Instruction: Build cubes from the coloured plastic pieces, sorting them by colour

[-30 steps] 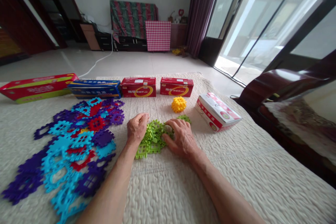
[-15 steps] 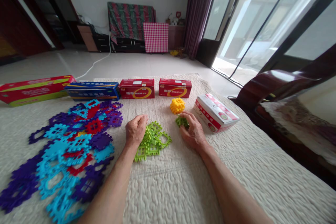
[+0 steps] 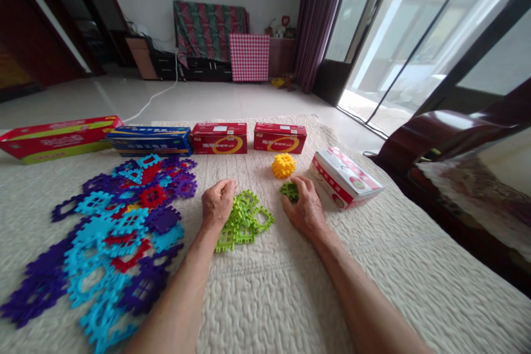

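Beyond the cream quilted cloth (image 3: 265, 304), a pale tiled floor (image 3: 257, 102) ran back under daylight from the right. On the cloth, a light-green pile (image 3: 244, 218) of toothed plastic pieces lay between the person's hands, with a small green cluster (image 3: 289, 191) apart from it, just short of the yellow ball (image 3: 284, 166).

The left hand (image 3: 218, 203) was curled in against the pile's left edge; whether its grip was closed on a piece could not be told. The right hand (image 3: 305, 206) curved its thumb and fingers about the small cluster, but the fingers hid whether that grip had tightened.

Good handling here probably meant pinching the cluster by its outer edges, thumb low and close to the cloth, since the open, toothed frames looked likely to snag on one another or on the quilting. The right knuckles needed care too, with the white-and-red box (image 3: 348, 177) near them and the ball ready to roll if nudged.
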`<action>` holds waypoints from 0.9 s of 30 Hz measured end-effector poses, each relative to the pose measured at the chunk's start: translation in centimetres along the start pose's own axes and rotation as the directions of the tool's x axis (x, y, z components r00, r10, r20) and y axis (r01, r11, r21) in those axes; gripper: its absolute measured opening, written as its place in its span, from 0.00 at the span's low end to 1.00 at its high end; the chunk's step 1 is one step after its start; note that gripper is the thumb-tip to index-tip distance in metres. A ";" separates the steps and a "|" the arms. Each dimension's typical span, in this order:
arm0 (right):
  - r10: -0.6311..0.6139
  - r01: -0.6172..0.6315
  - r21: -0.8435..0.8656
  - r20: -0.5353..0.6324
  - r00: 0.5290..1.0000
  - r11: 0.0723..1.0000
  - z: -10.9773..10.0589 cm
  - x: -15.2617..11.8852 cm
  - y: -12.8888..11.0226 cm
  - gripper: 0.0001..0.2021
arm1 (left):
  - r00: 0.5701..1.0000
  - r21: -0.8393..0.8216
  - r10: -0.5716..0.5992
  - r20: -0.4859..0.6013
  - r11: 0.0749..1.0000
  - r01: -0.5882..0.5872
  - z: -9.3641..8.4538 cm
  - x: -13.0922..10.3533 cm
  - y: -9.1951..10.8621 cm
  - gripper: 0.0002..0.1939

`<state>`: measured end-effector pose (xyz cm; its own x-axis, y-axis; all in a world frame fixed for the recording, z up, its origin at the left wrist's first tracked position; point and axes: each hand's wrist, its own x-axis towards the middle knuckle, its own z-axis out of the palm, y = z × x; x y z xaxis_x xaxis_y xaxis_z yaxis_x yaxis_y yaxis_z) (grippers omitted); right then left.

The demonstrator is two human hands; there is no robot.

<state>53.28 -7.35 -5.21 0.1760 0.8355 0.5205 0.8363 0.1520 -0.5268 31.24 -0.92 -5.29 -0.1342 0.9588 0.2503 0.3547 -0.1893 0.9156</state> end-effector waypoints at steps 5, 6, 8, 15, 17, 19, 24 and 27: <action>-0.031 0.031 0.022 0.005 1.000 0.999 0.1 0.1 0.3 0.24 | 1.000 -0.035 0.005 0.013 0.999 -0.004 0.1 0.0 0.1 0.16; -0.029 0.029 0.022 0.006 1.000 0.999 0.1 0.1 0.4 0.24 | 1.000 -0.055 0.013 0.023 0.998 -0.012 0.2 0.0 0.2 0.16; -0.017 0.017 0.015 0.010 1.000 1.000 0.2 0.1 0.4 0.24 | 0.998 -0.091 0.040 0.058 0.995 -0.035 0.5 0.0 0.3 0.17; -0.092 0.092 0.024 -0.034 0.995 0.995 -1.5 0.1 -1.8 0.22 | 0.992 -0.134 0.081 0.096 0.989 -0.068 0.7 0.0 0.3 0.18; -0.231 0.222 0.130 0.058 0.971 0.966 -2.3 -0.2 -3.1 0.18 | 0.997 -0.153 0.066 0.046 0.987 -0.058 0.5 0.1 0.6 0.18; -0.374 0.319 0.245 0.227 0.899 0.916 -2.7 -0.7 -4.3 0.16 | 0.999 -0.161 0.047 -0.005 0.986 -0.047 0.3 0.1 1.0 0.18; -0.432 0.338 0.277 0.452 0.781 0.900 -2.6 -1.5 -5.6 0.18 | 0.999 -0.154 0.012 -0.039 0.988 -0.017 0.1 0.2 1.3 0.17; -0.424 0.327 0.281 0.442 0.790 0.902 -2.6 -1.5 -5.6 0.14 | 1.000 -0.158 0.016 -0.020 0.987 -0.019 0.3 0.2 1.0 0.17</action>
<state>49.68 -10.76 -1.30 -0.4455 0.8292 0.3375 0.6660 0.5589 -0.4940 31.83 -0.85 -4.42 -0.1469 0.9514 0.2708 0.2065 -0.2382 0.9490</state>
